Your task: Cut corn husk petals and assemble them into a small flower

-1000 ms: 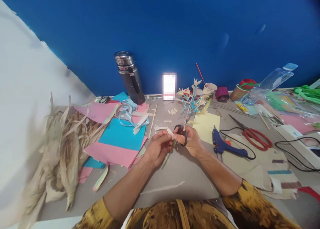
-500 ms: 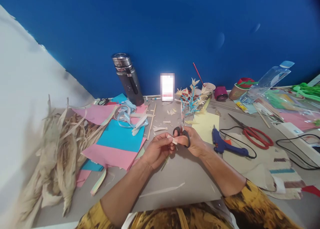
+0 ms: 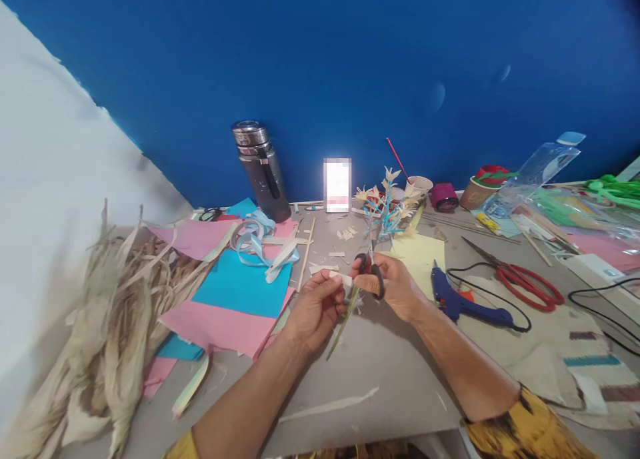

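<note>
My left hand is closed, pinching a small pale strip that looks like dried husk. My right hand holds black-handled scissors, its fingers round the handles and the blades pointing away from me. The right fingertips are close to the strip's right end; whether they press it I cannot tell. A thin greenish stem slants below the hands, its upper end close to the fingers. Beyond the scissors stand pale husk flowers on blue stems. Small pale scraps lie on the table in front.
Dried husks and coloured sheets lie on the left, with blue ribbon on top. A dark flask stands behind. On the right are a blue glue gun, red-handled scissors, a clear bottle and a cloth.
The view has tilted up slightly. My hands have drawn a little apart, with the strip and the greenish stem showing more between and below them. The scissors stay in my right hand.
</note>
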The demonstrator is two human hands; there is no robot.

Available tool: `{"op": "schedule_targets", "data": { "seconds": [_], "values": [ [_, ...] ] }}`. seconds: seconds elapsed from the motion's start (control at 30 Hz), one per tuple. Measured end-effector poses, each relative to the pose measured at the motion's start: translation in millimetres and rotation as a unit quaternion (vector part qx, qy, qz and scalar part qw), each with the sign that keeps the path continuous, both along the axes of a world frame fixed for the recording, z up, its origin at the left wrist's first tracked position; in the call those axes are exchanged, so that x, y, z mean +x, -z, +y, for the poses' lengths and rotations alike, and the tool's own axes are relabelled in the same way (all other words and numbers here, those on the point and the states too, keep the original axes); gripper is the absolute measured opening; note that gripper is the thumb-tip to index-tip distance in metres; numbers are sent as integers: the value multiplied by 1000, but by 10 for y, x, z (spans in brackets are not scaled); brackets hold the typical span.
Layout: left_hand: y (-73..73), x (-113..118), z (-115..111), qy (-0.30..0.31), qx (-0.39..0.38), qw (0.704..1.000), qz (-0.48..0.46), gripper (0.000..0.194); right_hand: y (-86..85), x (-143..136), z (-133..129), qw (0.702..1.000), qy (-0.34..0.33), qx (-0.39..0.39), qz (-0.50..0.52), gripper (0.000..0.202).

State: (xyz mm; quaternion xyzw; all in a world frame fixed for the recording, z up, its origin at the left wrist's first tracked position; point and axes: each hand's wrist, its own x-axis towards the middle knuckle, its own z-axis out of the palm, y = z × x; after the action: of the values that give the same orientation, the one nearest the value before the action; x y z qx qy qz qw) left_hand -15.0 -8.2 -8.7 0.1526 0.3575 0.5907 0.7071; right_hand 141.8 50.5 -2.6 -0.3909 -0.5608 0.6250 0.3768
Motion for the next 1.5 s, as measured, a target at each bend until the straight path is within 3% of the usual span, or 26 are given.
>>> {"op": "schedule_targets", "data": {
  "seconds": [0.2, 0.47, 0.6, 0.8, 1.03, 1.27, 1.37, 1.5],
  "values": [
    [38, 97, -64, 50, 6, 999, -20, 30, 50, -37, -79, 999, -38, -19, 21, 29],
    [34, 108, -109, 99, 23, 990, -101, 23, 73, 0, -68, 991, -76, -63, 88, 34],
    [7, 93, -85, 74, 28, 991, -112, 26, 73, -13, -56, 988, -41, -66, 137, 41],
    [-1, 108, -74, 52, 30, 997, -45, 29, 99, -57, -83, 993, -17, -44, 110, 37],
    [36, 116, -102, 103, 40, 990, -88, 23, 67, -22, -70, 979, -83, -102, 153, 34],
    [2, 78, -73, 62, 35, 994, -86, 24, 97, -20, -62, 984, -55, -63, 155, 48],
    [7, 90, -77, 55, 35, 996, -58, 25, 118, -42, -88, 991, -41, -60, 110, 41],
    [22, 111, -99, 79, 41, 993, -75, 23, 81, -42, -101, 986, -71, -91, 121, 35]
  ]
}}
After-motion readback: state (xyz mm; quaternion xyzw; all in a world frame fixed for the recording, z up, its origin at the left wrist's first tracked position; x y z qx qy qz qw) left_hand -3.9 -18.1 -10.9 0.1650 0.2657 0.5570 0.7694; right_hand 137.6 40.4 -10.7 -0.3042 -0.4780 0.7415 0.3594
